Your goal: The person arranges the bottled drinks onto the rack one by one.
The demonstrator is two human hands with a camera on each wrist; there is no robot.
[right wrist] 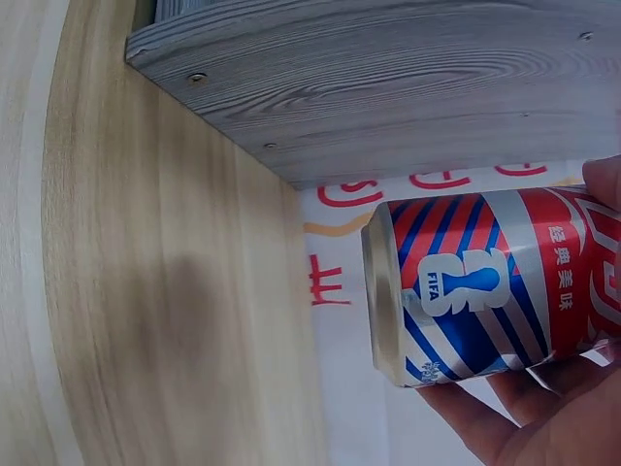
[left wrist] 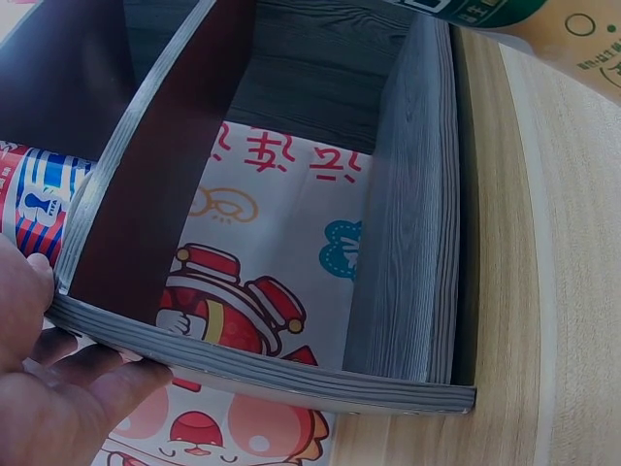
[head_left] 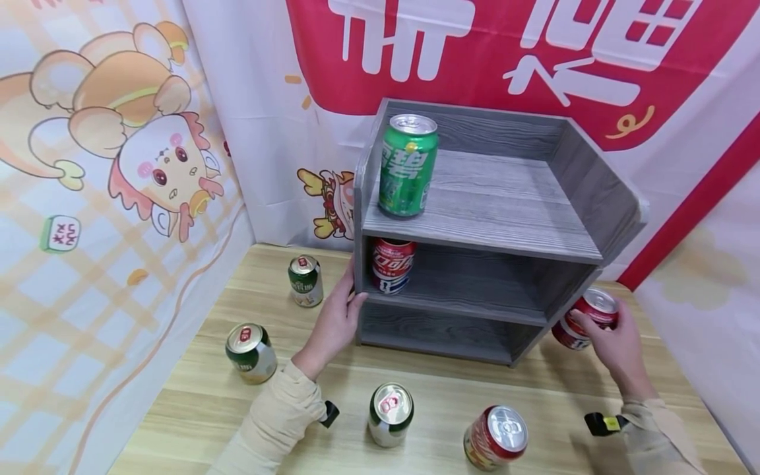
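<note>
A grey wooden shelf stands on the table. My left hand grips its left side panel, with the thumb near the front edge and fingers around the outside in the left wrist view. My right hand holds a red soda can beside the shelf's right side. The can is raised off the tabletop, and its striped blue-and-red lower part faces the right wrist camera. On the top board at the left stands a green soda can. Below it, another red soda can stands at the left of the middle compartment.
Green-and-white cans stand on the wooden table: one by the shelf's left side, one farther left, one in front. A red can stands at the front right. Printed cloth walls enclose the back and sides.
</note>
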